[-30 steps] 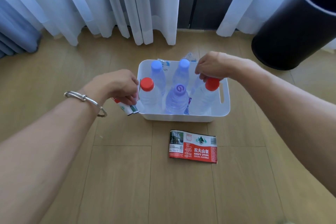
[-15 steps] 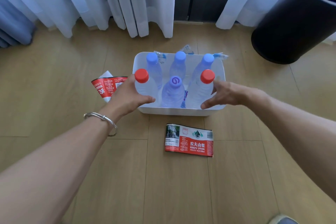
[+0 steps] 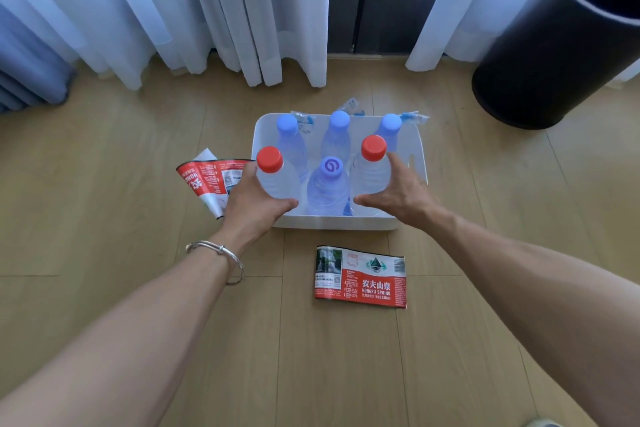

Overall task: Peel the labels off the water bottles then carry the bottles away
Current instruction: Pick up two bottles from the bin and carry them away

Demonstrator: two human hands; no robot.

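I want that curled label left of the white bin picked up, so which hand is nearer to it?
Left. The left hand is at the left corner of the white bin, right beside the curled label; the right hand is across the bin, at its right side.

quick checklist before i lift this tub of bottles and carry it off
1. Six bottles upright in white tub: ok.
2. Red-cap bottles bare of labels: ok; purple-cap bottle, something blue at its base: cannot tell.
3. Left hand gripping the left wall: cannot tell.
4. Right hand gripping the right wall: not ok, fingers spread.
5. Floor ahead free: not ok, flat label lies before the tub.
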